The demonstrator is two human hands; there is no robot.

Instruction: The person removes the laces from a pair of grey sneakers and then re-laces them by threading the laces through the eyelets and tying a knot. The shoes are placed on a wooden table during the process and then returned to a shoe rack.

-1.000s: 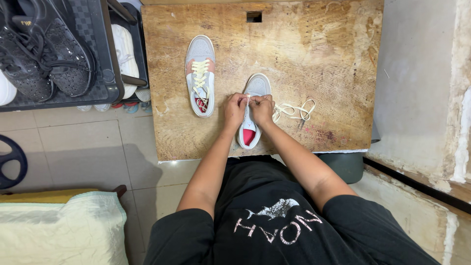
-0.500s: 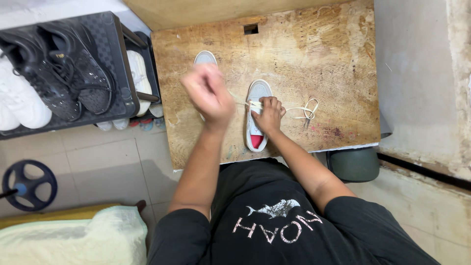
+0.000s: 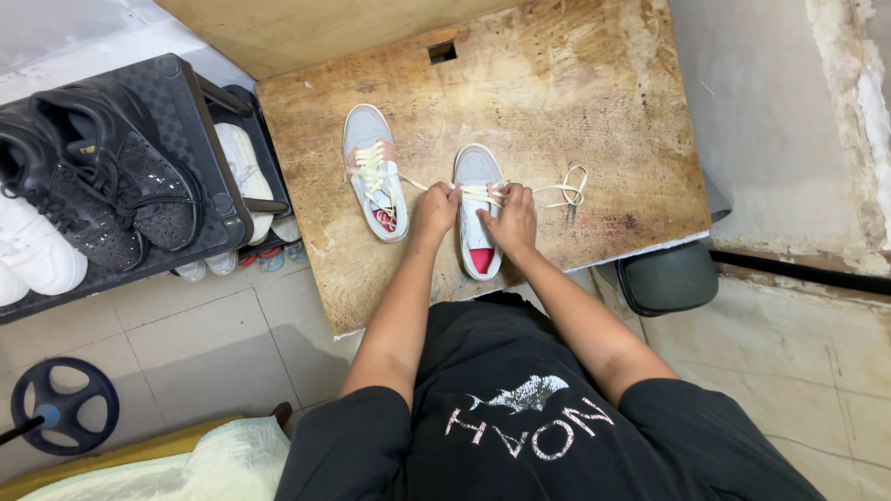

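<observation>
Left hand (image 3: pixel 433 211) and right hand (image 3: pixel 513 220) both pinching a cream shoelace (image 3: pixel 557 193) over a grey sneaker (image 3: pixel 478 199) on a worn wooden board (image 3: pixel 594 111), laced matching sneaker (image 3: pixel 374 171) just left of the left hand

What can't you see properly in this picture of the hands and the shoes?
- Head view: the near shoe's middle eyelets are hidden by the left hand and right hand.
- How the fingers pinch the cream lace is too small to tell.
- The black shoes on the rack are cut off by the left edge.

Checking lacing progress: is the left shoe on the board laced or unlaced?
Laced: the left shoe shows cream lace crossings up its front.
</observation>
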